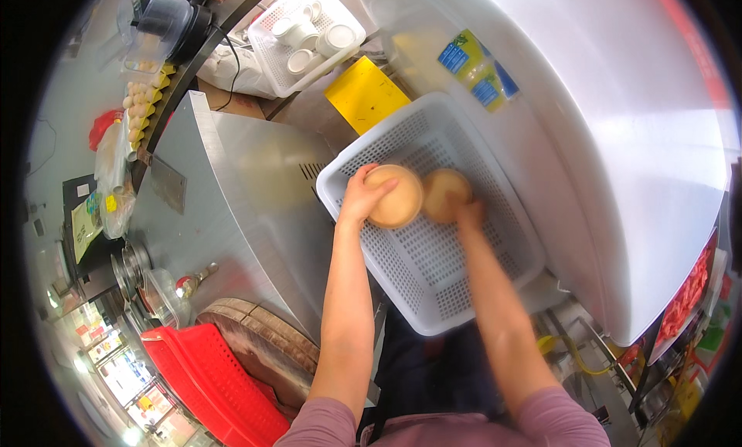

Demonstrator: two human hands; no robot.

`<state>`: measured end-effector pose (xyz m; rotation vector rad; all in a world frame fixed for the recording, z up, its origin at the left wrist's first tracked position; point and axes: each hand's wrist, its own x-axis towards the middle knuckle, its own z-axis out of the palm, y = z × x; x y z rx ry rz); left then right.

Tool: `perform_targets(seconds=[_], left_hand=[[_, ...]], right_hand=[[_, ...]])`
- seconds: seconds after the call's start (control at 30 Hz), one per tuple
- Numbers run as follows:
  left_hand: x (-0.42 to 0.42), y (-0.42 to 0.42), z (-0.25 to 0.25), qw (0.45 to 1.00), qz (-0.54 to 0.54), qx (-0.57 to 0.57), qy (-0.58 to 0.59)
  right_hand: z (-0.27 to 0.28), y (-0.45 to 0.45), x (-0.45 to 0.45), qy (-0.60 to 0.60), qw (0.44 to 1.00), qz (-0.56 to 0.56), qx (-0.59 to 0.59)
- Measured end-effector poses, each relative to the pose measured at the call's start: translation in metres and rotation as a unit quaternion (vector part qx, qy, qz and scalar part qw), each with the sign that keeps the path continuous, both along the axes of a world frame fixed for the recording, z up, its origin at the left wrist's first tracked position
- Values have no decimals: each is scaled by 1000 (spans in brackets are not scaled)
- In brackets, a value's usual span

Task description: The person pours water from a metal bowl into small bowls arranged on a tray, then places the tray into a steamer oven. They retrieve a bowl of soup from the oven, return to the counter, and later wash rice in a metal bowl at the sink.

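Note:
A white perforated plastic basket (429, 261) lies before me, its rim tilted in the view. Over its far left part, my left hand (366, 199) grips a round, tan, lidded container (396, 197), the thumb across its top. Close to its right is a similar round tan container (445, 186). My right hand (468, 210) touches that one's near right side and is blurred, with several fingers hidden, so I cannot tell how firmly it holds.
A steel cabinet (266, 174) stands left, a large white curved lid or housing (556, 128) right. Beyond the basket are a yellow box (367, 94) and a white basket (272, 70) of lidded tubs. A red basket (214, 383) and a round wooden chopping block (261, 342) sit at lower left.

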<state>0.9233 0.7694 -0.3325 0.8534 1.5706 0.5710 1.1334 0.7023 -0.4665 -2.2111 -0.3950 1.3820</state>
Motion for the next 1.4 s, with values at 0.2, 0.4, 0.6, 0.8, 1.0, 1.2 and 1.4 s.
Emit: perform_targets(seconds=[0.2, 0.4, 0.6, 0.8, 1.0, 1.2, 1.4], left_hand=[[-6, -4, -3, 999, 43, -14, -7], [-16, 2, -13, 992, 67, -75, -72], [-43, 17, -45, 946, 169, -173, -217], [-48, 23, -62, 949, 121, -224, -187], [-42, 13, -94, 977, 57, -187, -83], [-28, 9, -90, 970, 64, -234, 4], [20, -12, -62, 984, 113, -119, -71]], right_hand=[[99, 5, 2, 24, 991, 30, 126], [143, -13, -12, 263, 922, -29, 284], [132, 24, -71, 190, 944, 97, 251], [105, 18, -89, -27, 948, 153, 278], [96, 11, -75, 228, 953, 4, 201], [73, -6, -56, 381, 895, -98, 210], [75, -19, -1, 526, 814, -181, 168]])
